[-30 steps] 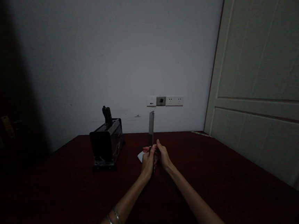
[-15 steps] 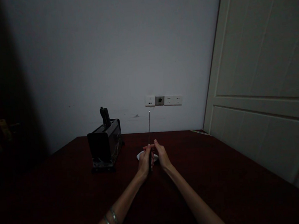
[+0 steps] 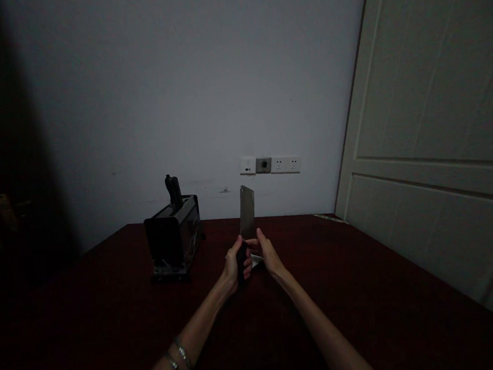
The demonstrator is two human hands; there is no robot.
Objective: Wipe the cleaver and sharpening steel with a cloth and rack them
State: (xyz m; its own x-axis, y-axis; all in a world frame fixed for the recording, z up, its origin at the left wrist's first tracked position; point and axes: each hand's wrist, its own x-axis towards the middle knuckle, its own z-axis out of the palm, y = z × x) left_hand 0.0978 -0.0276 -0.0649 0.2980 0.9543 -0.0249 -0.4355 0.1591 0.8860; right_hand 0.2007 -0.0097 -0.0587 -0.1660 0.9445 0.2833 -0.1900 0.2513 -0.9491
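My left hand (image 3: 237, 264) is closed round the dark handle of a cleaver (image 3: 246, 211), which stands upright with its broad steel blade facing me. My right hand (image 3: 268, 253) is beside the handle, fingers touching the base of the blade; what it holds, if anything, is hidden. A white cloth (image 3: 256, 259) lies on the dark red table (image 3: 368, 289) just behind both hands. To the left stands a dark metal knife block (image 3: 174, 235) with black handles (image 3: 173, 191) sticking out of its top.
A white wall with a strip of sockets (image 3: 269, 164) runs behind the table. A pale panelled door (image 3: 436, 134) fills the right side. The left edge of the room is in deep shadow. Bracelets (image 3: 177, 357) sit on my left wrist.
The cleaver has turned about its upright axis: edge-on half a second ago, its flat side now faces me. My left hand has shifted down onto the handle.
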